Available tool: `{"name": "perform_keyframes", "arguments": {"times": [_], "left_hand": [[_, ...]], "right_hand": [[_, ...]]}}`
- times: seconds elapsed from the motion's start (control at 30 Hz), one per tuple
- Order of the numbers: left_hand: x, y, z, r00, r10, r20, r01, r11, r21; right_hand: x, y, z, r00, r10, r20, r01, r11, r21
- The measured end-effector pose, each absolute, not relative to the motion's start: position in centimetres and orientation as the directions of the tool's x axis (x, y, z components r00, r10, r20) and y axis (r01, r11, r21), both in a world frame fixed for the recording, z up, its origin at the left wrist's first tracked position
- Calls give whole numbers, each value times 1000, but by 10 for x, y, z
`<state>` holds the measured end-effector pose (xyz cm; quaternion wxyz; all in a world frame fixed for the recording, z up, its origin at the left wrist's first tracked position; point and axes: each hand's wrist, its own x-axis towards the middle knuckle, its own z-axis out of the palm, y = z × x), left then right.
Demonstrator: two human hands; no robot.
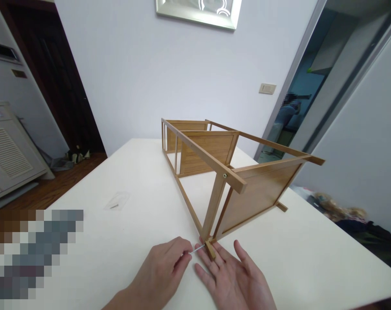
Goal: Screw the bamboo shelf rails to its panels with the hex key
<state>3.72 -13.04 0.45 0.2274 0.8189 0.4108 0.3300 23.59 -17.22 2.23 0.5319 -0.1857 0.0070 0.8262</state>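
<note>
Largest of all, we see the pale, plain wall (117,64), and before it the white desk (311,271), its top smooth and matt. On the desk lies the rack (211,150), tipped on its side, its near end towards us and its length running away to the wall. It is honey-brown wood: straight, square-edged rails, narrow slats at the far left, and three flat, faintly grained panels standing on edge between them.

At the rack's nearest low corner we find both hands. The right hand (236,273) lies palm up, released, thumb spread out to the right and fingers stretched forward beneath the stubby leg end (210,250); we cannot tell how much of the wood's weight they take. The left hand (164,267) comes in from the lower left, back upward, wrist low, fingers curled, thumb and forefinger pinching a rod (197,249).

Left of the rack a clear, crinkled bag (121,199) lies flat, well apart from the hands. The rod is thin, straight and greyish, its tip meeting the leg end. Smaller still are a slim screw (114,206) at the bag and a round metal bolt (225,175) in the upper rail.
</note>
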Motion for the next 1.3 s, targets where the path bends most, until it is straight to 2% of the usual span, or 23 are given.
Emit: {"name": "perform_keyframes", "arguments": {"times": [0.07,0.13,0.23,0.33,0.43,0.53,0.7,1.3], "left_hand": [[36,-131,2,471,792,390,515,-605,607],[37,-131,3,451,825,339,517,-551,655],[39,-130,11,369,915,161,479,-336,811],[40,-127,17,333,942,-29,356,-97,929],[41,-124,18,371,914,-166,206,93,974],[40,-120,16,421,877,-232,135,193,972],[37,-117,18,486,837,-251,50,260,964],[38,-115,25,448,845,-292,-2,327,945]], "right_hand": [[236,-172,24,-366,878,-308,-880,-434,-191],[235,-171,25,-366,879,-306,-879,-434,-197],[235,-171,25,-363,880,-305,-879,-432,-200],[235,-172,23,-365,881,-301,-882,-431,-192],[235,-172,20,-368,879,-304,-882,-434,-184],[235,-172,21,-363,880,-307,-886,-428,-178],[236,-171,22,-360,881,-307,-887,-425,-180],[232,-173,27,-345,882,-321,-888,-418,-194]]}}
